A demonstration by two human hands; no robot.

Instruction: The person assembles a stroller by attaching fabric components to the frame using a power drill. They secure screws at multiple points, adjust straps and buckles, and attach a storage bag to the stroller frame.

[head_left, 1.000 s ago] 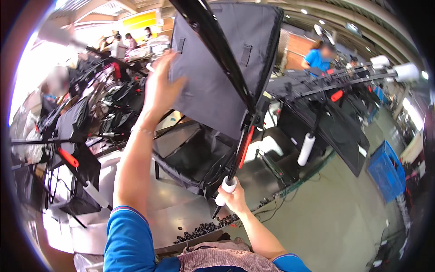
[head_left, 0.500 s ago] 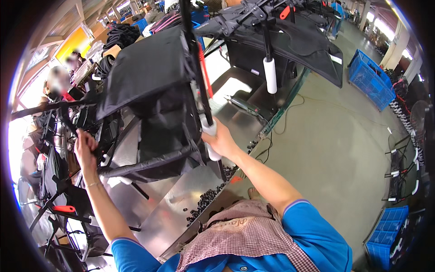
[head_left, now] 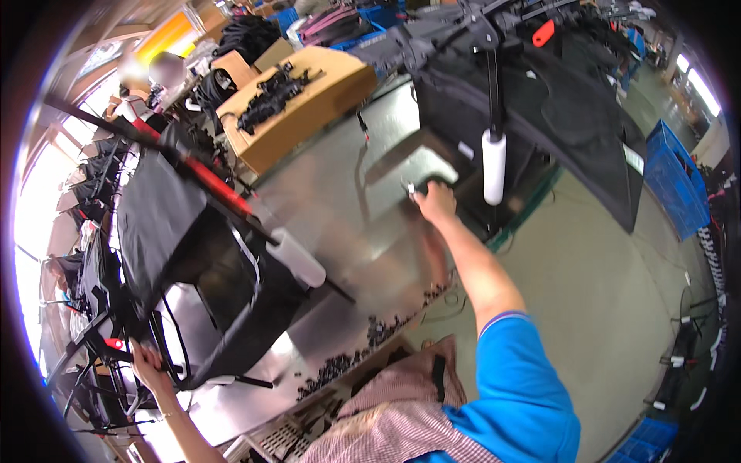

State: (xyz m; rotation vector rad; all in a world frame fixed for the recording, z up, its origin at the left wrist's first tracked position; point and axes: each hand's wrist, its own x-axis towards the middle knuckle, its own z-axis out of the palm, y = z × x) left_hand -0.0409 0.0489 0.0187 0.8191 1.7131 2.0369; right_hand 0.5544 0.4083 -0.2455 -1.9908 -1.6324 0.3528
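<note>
left hand (head_left: 149,369) on black stroller (head_left: 158,224), maybe to steady it, can't tell if closed | right hand (head_left: 438,204) wrapped round dark power tool (head_left: 419,187) | stroller at desk's (head_left: 328,204) left side

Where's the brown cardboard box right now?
In the head view, the brown cardboard box sits upper left of centre, by the far edge of the metal table, with black parts lying on top.
</note>
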